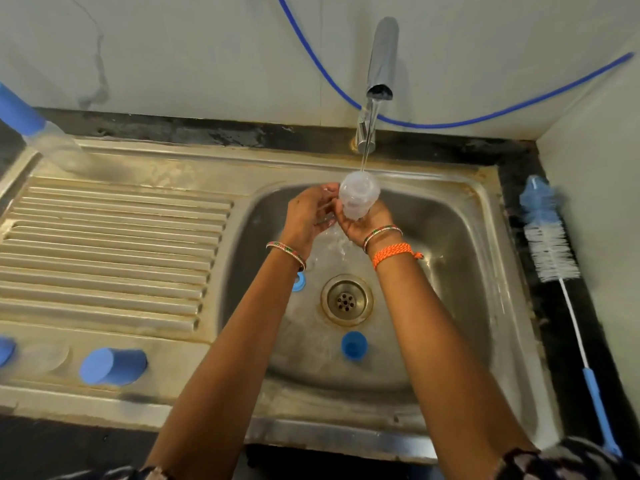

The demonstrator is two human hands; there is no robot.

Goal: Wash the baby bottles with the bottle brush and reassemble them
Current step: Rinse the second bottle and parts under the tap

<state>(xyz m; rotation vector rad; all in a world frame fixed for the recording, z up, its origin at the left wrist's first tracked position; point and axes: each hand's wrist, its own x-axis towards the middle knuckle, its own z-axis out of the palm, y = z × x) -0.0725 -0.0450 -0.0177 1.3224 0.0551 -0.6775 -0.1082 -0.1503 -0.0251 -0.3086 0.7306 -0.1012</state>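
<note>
A clear bottle (pixel 358 197) is held upright under the tap (pixel 380 67), its open mouth catching the stream. A blue cap (pixel 354 345) lies in the basin near the drain side away from the tap, and a blue ring (pixel 298 282) lies left of the drain. The brush (pixel 550 237), blue-tipped with white bristles and a blue handle, lies on the counter right of the tap. A capped bottle (pixel 45 136) lies far left of the tap; another blue cap (pixel 112 366) lies on the drainboard's near edge.
</note>
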